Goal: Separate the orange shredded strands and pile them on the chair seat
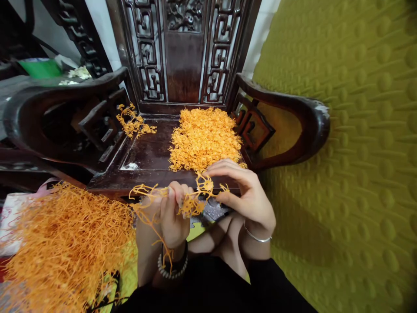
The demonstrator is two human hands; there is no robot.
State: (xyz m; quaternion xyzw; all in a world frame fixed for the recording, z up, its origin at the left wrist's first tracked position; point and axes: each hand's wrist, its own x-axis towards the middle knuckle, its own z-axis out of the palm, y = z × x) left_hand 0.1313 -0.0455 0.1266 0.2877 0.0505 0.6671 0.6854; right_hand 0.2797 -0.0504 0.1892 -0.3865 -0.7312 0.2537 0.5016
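Holding a tangled orange plastic strip [182,201] between both hands, the person sits before a carved dark wooden chair [146,152] whose seat serves as the work surface. The left hand [172,213] is closed around the strip's stringy stem, fingers curled tight on it. The right hand [244,195] pinches a small orange piece at the strip's far end between thumb and fingertips. A heap of small separated pieces [203,139] lies on the right of the seat, just beyond the right hand; a smaller clump [133,121] sits at the back left. A big mass of bare orange strands [65,248] rests at the lower left. By the look of it, a piece is being plucked off; freeing it calls for a short pull or twist with the left hand holding firm.
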